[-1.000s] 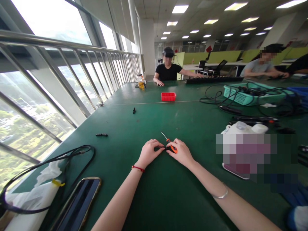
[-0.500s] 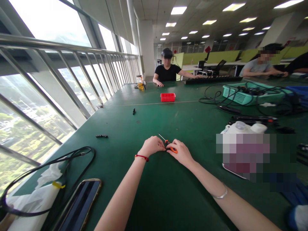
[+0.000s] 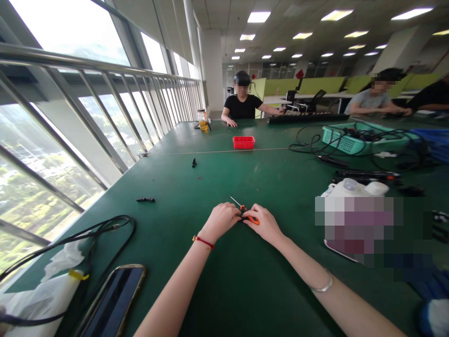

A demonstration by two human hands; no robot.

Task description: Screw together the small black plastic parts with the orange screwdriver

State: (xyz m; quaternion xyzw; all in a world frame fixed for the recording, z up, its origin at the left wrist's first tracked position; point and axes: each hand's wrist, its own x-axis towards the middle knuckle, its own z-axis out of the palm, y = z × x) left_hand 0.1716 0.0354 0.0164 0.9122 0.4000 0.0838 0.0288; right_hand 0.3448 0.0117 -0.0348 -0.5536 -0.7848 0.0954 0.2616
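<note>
My left hand [image 3: 226,217] is closed, with its fingertips pinched near a small black piece between the two hands. What exactly the left fingers hold is hidden. My right hand [image 3: 264,222] is closed on an orange-and-black handle [image 3: 253,220], its thumb and fingers meeting close to the left fingertips. Just beyond the fingers, a thin metal screwdriver shaft [image 3: 235,201] points away to the left from an orange-and-black end. Whether this shaft and the handle in my right hand are one tool, I cannot tell.
Black pieces [image 3: 145,200] lie to the left, near a phone [image 3: 114,299] and cables. Ahead is a red tray [image 3: 243,142]. A white jug [image 3: 351,189] and a green basket [image 3: 345,144] with cables stand at right. Several people sit around.
My left hand has rolled slightly, and its wrist sits a little lower and further left. The right hand stays nearly in place on the orange-and-black handle. The view has shifted slightly.
</note>
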